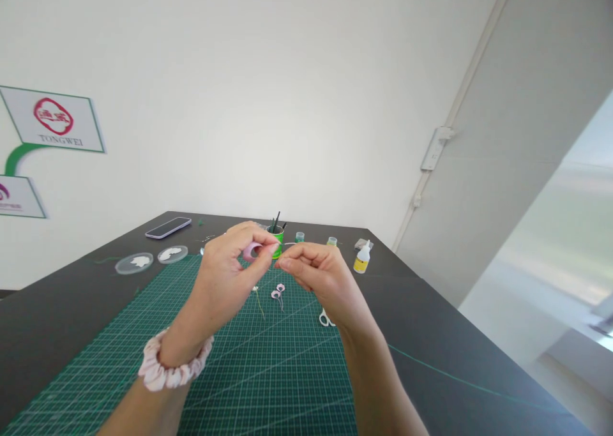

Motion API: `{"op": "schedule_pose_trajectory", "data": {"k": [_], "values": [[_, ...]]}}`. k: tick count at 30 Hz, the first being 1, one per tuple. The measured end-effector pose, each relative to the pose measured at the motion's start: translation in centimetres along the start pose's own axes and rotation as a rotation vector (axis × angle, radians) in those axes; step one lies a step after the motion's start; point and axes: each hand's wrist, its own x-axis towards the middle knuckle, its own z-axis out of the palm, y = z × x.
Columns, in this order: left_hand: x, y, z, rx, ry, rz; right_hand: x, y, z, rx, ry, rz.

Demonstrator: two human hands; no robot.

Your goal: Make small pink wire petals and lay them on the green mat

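Note:
In the head view, my left hand pinches a small pale-pink curved piece like a petal. Close beside it, my right hand has thumb and forefinger pressed together; whatever lies between those fingertips is too small to make out. A thin pale strand shows just above the right fingers. Both hands hover over a green cutting mat. Under them on the mat lie two pink petal-shaped pieces with thin stems and a slender yellowish stem with a white tip. White scissor handles show beside my right wrist.
Behind my hands stands a green pot of brushes, near small jars. A glue bottle is at right. Two shallow dishes with white pieces and a phone lie left. A green thread crosses the dark table.

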Motion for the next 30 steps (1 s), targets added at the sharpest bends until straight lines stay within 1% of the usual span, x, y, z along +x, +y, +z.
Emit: {"op": "schedule_pose_trajectory", "data": {"k": [4, 8, 11, 15, 19, 23, 27, 30], "values": [[0.0, -0.2, 0.0, 0.051, 0.007, 0.027, -0.8, -0.6, 0.4, -0.218, 0.103, -0.062], [0.0, -0.4, 0.0, 0.072, -0.072, 0.087, -1.7, -0.9, 0.2, -0.445, 0.177, -0.135], [0.1, -0.5, 0.1, 0.067, -0.132, 0.127, -1.9, -1.0, -0.3, -0.530, 0.210, -0.201], [0.1, -0.5, 0.2, 0.057, -0.182, 0.180, -1.5, -1.1, -0.9, -0.569, 0.236, -0.250], [0.1, -0.6, 0.3, 0.041, -0.211, 0.177, -1.2, -1.1, -1.3, -0.495, 0.222, -0.186], [0.2, -0.4, 0.1, -0.036, -0.263, 0.106, -1.0, -1.2, -1.9, -0.323, 0.185, -0.100], [0.3, -0.1, -0.1, -0.126, -0.303, 0.047, -0.7, -1.2, -2.5, -0.113, 0.060, -0.021], [0.2, 0.1, -0.2, -0.161, -0.279, 0.021, -0.5, -1.0, -2.7, 0.001, -0.002, 0.011]]}}
